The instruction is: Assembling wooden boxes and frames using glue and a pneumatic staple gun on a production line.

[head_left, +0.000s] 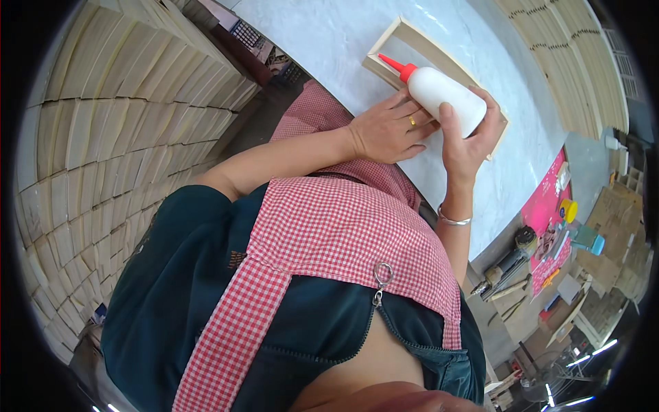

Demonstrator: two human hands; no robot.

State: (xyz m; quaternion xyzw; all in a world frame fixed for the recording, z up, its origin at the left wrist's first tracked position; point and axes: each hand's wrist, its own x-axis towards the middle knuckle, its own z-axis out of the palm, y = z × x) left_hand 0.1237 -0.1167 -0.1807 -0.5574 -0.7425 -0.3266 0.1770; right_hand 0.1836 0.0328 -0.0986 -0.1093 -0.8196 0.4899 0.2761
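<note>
The bottle [446, 99] looks like smooth white plastic with a slight sheen, and its pointed nozzle [396, 65] is glossy red plastic. The frame [412, 34] under it is pale bare wood, matt and unpainted. The table [329, 34] has a light, polished, marble-like surface. The apron [329, 226] is woven red-and-white checked cloth. The stacked boards [103, 137] are raw, matt, pale wood. The bracelet [453, 220] is shiny metal.

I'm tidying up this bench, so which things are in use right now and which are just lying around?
In use:
white squeeze bottle with red nozzle, held by the right hand
light wooden rectangular frame, under the left hand

Lying about:
stacked pale wooden slats
yellow round tape roll
pink mat
</note>
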